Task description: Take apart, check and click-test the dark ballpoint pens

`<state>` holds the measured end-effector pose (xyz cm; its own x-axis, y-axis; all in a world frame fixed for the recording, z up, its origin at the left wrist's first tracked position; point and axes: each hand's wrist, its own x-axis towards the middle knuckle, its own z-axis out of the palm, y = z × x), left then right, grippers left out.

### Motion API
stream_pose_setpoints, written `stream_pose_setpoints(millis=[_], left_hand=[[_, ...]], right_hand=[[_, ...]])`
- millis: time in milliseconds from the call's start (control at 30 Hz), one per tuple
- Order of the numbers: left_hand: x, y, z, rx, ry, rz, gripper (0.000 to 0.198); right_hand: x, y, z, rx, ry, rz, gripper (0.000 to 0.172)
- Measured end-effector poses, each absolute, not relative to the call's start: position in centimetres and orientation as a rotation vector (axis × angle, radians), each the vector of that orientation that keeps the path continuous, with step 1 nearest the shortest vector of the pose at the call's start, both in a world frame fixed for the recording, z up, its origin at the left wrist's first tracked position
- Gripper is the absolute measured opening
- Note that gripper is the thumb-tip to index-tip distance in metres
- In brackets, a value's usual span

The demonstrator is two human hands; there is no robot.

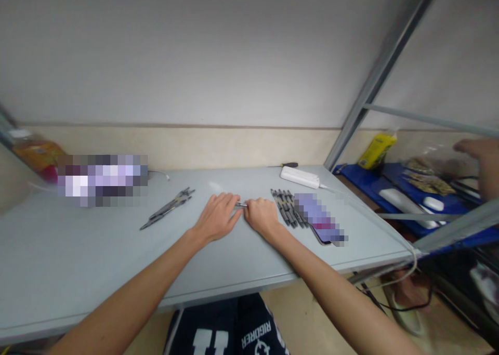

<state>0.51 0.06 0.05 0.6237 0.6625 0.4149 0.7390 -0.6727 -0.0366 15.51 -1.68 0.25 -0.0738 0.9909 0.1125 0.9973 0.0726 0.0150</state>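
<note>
Above the middle of the white desk, my left hand (219,215) and my right hand (262,215) come close together around a thin pen (241,205). Only a short grey stretch of it shows between them; the rest is hidden in the fingers. Both hands are closed on it. Left of my left hand lies a small bunch of dark pens (167,208), slanting. To the right of my right hand, several dark pens (286,208) lie side by side, next to a phone (319,217) with a blurred screen.
A white power strip (299,178) with a cable and a screwdriver (289,165) lie near the wall. A blurred object (105,180) and an orange bottle (39,152) stand at left. At right are a metal frame (364,105) and another person's hand (481,157).
</note>
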Motion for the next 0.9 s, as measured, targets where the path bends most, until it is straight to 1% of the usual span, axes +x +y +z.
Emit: stream_pose_setpoints(millis=[133,233,433,533,667,900], left_hand=[[0.3,0.7,-0.3,-2.702,-0.991,-0.614,0.026],[0.3,1.2,-0.9,-2.740,-0.984,-0.670,0.026],[0.2,1.3,-1.3,-2.894,-1.264,-0.780,0.032],[0.0,1.4,-1.1,-3.013,-1.367,-0.959,0.034],[-0.4,1.6,-0.8,-3.019,-1.373,-1.267,0.023],[-0.8,1.7,-0.6,-2.958,-1.401,-1.340,0.016]], right_hand=[[16.4,-1.7,0.2,-2.099,-2.221,-0.148,0.038],[16.4,-1.9,0.0,-2.065,-2.236,-0.160,0.038],[16.2,-2.1,0.1,-2.000,-2.273,-0.202,0.035],[16.3,-2.2,0.2,-1.971,-2.267,-0.243,0.036],[16.3,-2.2,0.3,-2.020,-2.245,-0.194,0.031],[16.5,-1.9,-0.1,-2.032,-2.258,-0.165,0.030]])
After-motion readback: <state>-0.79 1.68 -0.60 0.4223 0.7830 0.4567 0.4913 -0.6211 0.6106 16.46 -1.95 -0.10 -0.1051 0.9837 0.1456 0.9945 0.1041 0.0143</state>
